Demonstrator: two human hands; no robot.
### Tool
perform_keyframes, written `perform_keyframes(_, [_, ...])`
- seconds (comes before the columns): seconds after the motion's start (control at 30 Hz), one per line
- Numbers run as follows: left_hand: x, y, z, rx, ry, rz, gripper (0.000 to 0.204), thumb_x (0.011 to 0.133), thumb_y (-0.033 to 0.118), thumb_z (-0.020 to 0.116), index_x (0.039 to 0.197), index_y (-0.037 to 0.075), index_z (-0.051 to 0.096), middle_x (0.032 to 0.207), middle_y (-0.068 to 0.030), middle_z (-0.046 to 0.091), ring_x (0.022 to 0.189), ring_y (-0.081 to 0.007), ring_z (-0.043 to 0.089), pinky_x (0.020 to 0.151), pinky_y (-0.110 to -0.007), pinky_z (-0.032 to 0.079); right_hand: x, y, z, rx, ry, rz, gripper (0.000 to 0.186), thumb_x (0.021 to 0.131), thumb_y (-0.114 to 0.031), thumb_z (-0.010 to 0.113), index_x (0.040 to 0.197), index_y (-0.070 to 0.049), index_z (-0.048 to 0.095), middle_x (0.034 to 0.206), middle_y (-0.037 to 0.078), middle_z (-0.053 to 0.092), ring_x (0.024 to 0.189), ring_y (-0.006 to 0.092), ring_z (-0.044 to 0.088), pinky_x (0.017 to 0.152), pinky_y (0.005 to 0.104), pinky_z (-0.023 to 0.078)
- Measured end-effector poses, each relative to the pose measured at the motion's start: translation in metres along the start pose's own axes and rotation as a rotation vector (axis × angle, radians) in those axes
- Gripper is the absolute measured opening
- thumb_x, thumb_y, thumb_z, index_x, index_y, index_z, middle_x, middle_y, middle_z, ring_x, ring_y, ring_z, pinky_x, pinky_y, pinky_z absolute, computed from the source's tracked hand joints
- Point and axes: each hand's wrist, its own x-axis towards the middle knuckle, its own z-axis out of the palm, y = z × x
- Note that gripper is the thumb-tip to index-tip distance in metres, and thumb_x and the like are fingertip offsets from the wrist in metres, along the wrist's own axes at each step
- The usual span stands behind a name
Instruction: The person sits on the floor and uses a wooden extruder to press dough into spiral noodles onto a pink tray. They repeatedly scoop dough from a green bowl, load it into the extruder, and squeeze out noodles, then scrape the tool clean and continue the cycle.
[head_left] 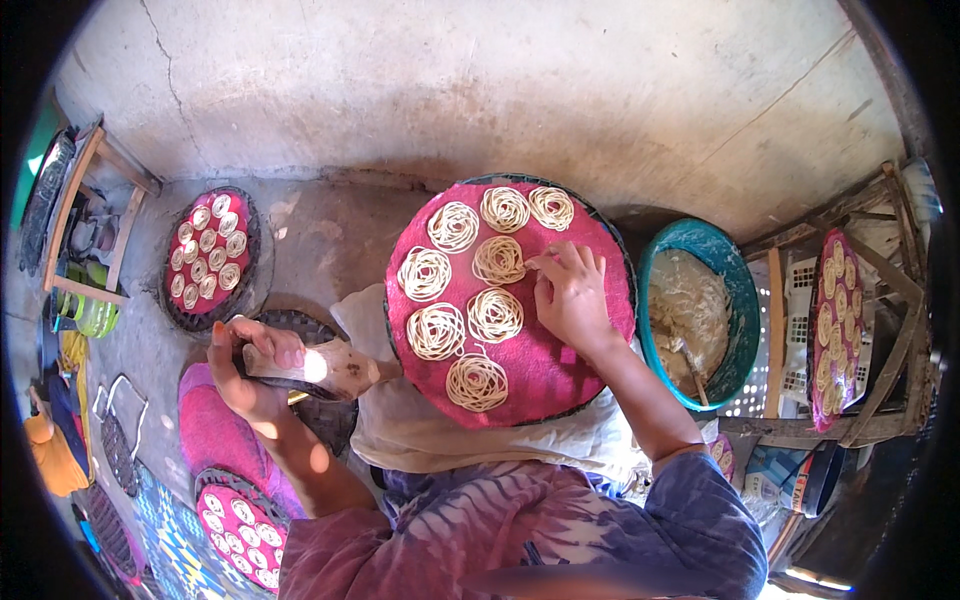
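Note:
A round tray (590,390) covered in pink cloth lies over pale fabric in front of me, bearing several pale spirals of thin dough strands (454,226). My left hand (255,365) grips a pale, cloudy, tapered container (335,370) left of the tray, its narrow end pointing right. On the tray, my right hand (570,295) has its fingertips pinched at the right edge of a middle spiral (495,260); what lies between them is too small to make out.
A teal tub (744,335) of batter with a stick stands right of the tray, beside a wooden rack (890,420) holding another pink tray (833,390). More loaded trays (186,215) lie on the left floor, near a wooden stool (85,170). A cracked wall (480,90) runs behind.

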Motion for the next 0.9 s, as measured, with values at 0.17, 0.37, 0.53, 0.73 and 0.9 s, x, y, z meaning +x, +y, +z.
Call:
perform_keyframes(0.17, [-0.001,-0.002,0.0,0.225,0.042,0.139,0.055,0.104,0.044,0.032,0.072,0.004,0.05,0.055,-0.0098,0.05,0.049,-0.0195,0.049,0.051,-0.033,0.043,0.002,-0.007,-0.009,-0.004,-0.028,-0.023,0.034,0.072,-0.002,0.063,0.104,-0.012,0.071,0.103,0.008,0.059,0.094,0.0287,0.055,0.08,0.0431,0.04])
perform_keyframes(0.37, [-0.011,0.093,0.035,-0.143,-0.364,0.235,0.06,0.104,0.051,0.031,0.074,0.005,0.054,0.051,-0.0049,0.048,0.036,-0.0154,0.043,0.033,-0.029,0.039,-0.006,-0.03,-0.075,0.25,-0.131,0.099,0.028,0.084,-0.011,0.067,0.111,-0.008,0.07,0.107,0.012,0.063,0.098,0.0325,0.059,0.083,0.0459,0.043])
perform_keyframes(0.53, [0.003,0.085,0.088,-0.553,-0.611,-0.124,0.065,0.103,0.058,0.022,0.076,0.009,0.056,0.05,-0.0015,0.043,0.036,-0.0163,0.039,0.036,-0.03,0.035,-0.045,-0.089,-0.095,1.129,-0.646,-0.103,0.067,0.099,-0.051,0.046,0.141,0.0,0.044,0.133,0.024,0.053,0.129,0.0345,0.048,0.109,0.0477,0.035])
perform_keyframes(0.73, [0.041,-0.034,0.178,-0.603,-0.097,-0.475,0.065,0.093,0.074,0.031,0.073,0.014,0.046,0.06,0.0013,0.04,0.061,-0.0182,0.043,0.07,-0.034,0.039,-0.066,-0.048,-0.119,1.547,-1.058,0.904,0.077,0.099,-0.067,0.025,0.121,0.0,0.055,0.077,0.008,0.062,0.06,0.0139,0.061,0.05,0.026,0.052])
perform_keyframes(0.9, [0.045,-0.092,0.203,-0.905,-0.347,-0.502,0.054,0.097,0.063,0.031,0.069,0.018,0.04,0.059,0.0061,0.034,0.058,-0.0111,0.039,0.069,-0.031,0.037,-0.066,0.002,-0.163,1.216,-0.946,0.881,0.072,0.1,-0.065,0.024,0.106,-0.003,0.06,0.064,0.007,0.058,0.051,0.0149,0.058,0.046,0.0281,0.05])
